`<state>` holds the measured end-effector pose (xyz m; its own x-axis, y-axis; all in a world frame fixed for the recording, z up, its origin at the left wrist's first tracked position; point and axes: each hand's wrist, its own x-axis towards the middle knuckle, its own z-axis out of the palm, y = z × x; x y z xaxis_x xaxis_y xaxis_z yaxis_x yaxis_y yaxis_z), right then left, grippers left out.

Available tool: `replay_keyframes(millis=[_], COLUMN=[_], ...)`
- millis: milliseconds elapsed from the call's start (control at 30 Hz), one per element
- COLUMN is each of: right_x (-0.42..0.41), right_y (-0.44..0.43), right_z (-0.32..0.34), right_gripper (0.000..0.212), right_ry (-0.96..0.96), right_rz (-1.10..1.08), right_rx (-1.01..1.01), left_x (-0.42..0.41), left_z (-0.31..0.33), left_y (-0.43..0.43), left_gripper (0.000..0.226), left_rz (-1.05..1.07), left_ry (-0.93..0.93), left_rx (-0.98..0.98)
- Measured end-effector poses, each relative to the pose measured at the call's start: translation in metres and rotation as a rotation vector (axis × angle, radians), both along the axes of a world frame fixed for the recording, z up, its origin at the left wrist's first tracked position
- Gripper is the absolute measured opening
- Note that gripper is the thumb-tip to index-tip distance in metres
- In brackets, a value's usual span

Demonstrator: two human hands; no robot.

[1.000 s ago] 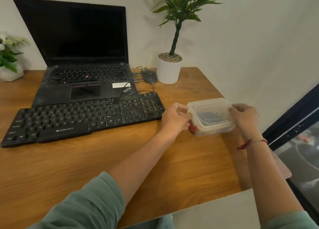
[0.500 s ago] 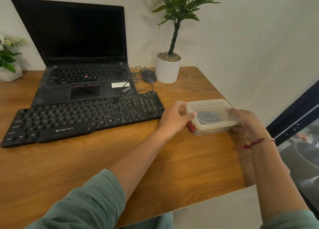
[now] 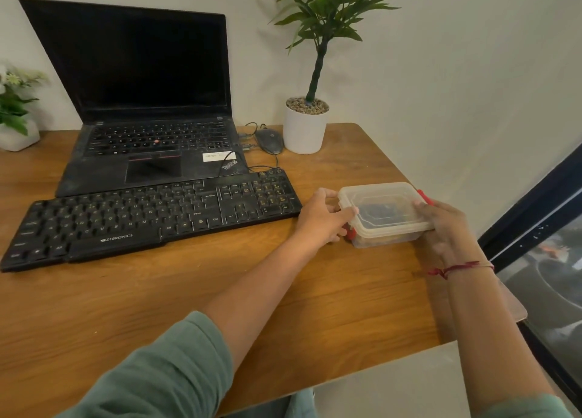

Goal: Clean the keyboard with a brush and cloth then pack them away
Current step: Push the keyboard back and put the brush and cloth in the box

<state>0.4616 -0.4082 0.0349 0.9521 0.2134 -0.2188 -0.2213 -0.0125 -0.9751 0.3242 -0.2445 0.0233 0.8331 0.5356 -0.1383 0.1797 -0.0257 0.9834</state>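
Clear plastic container [image 3: 382, 216] w/ its lid [image 3: 378, 197] on is at the right side of the table [image 3: 157, 307], just right of the keyboard [image 3: 148, 219]. Whether it rests on the wood or is lifted a hair, can't tell. Both hands have it. The left hand [image 3: 319, 220] grasps the left end: thumb laid on the lid's edge, other fingers curled at the side by a red clip [image 3: 350, 234]. The right hand [image 3: 442, 228] grasps the right end, thumb on the lid's rim, fingers wrapped below; a 2nd red clip [image 3: 423, 195] shows just behind it. Something dark lies inside, seen thru the lid, too blurred to identify. Red thread [image 3: 456, 268] round the right wrist, green sleeve [image 3: 163, 370] on the left arm.

The keyboard is black and lies at an angle, hard up against the front edge of an open black laptop [image 3: 151, 140] w/ a dark screen. Behind the keyboard's right end is a black mouse [image 3: 269, 141] w/ cable, next to a white pot w/ a green plant [image 3: 304, 130]. Far left by the wall — a small white flower pot [image 3: 15, 130].
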Motion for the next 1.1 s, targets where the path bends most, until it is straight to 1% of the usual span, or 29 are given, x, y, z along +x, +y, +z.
replay_keyframes(millis=[67,167,267,367,433,500,633,700,733,800,833,867,967,1033,1100], right_x=[-0.001,-0.004,-0.009,-0.011,-0.010,-0.008,-0.008,-0.006,-0.006,-0.004,-0.004,-0.004,-0.004,-0.004,-0.004], right_y=[0.000,0.004,0.009,0.011,0.010,0.011,0.013,0.014,0.014,0.014,0.013,0.013,0.011,0.011,0.013], right_z=[-0.002,-0.004,-0.009,-0.011,-0.012,-0.013,-0.015,-0.017,-0.017,-0.019,-0.019,-0.020,-0.018,-0.018,-0.018], right_gripper=[0.029,0.026,0.025,0.026,0.026,0.026,0.027,0.027,0.027,0.027,0.028,0.028,0.028,0.027,0.027], right_ry=[-0.048,-0.201,-0.304,-0.334,-0.336,-0.341,-0.358,-0.356,-0.354,-0.344,-0.340,-0.339,-0.354,-0.364,-0.367], right_rz=[-0.004,-0.037,-0.084,-0.109,-0.111,-0.119,-0.139,-0.152,-0.155,-0.154,-0.153,-0.153,-0.131,-0.120,-0.121], right_rx=[-0.025,-0.148,-0.193,-0.193,-0.201,-0.214,-0.223,-0.226,-0.227,-0.212,-0.203,-0.193,-0.178,-0.197,-0.214], left_x=[0.000,0.001,-0.001,-0.003,-0.003,0.001,-0.003,-0.013,-0.017,-0.020,-0.021,-0.023,-0.026,-0.027,-0.028], left_z=[0.001,0.001,0.001,0.001,0.005,0.007,0.006,0.003,0.002,-0.002,-0.004,-0.005,-0.009,-0.010,-0.012], left_y=[0.000,0.001,0.001,0.003,0.003,0.002,-0.015,-0.029,-0.038,-0.053,-0.058,-0.061,-0.064,-0.064,-0.065], left_gripper=[0.046,0.047,0.047,0.036,0.034,0.033,0.032,0.028,0.037,0.077,0.091,0.095,0.096,0.103,0.104], left_rz=[-0.016,-0.033,-0.036,-0.011,0.021,0.079,0.194,0.170,0.138,0.048,0.024,0.016,0.014,0.016,0.024], left_ry=[0.016,0.052,0.109,0.178,0.193,0.188,0.139,0.129,0.139,0.183,0.188,0.170,0.089,0.079,0.072], left_rx=[-0.015,-0.060,-0.134,-0.211,-0.245,-0.154,0.200,0.392,0.471,0.514,0.511,0.516,0.522,0.527,0.548])
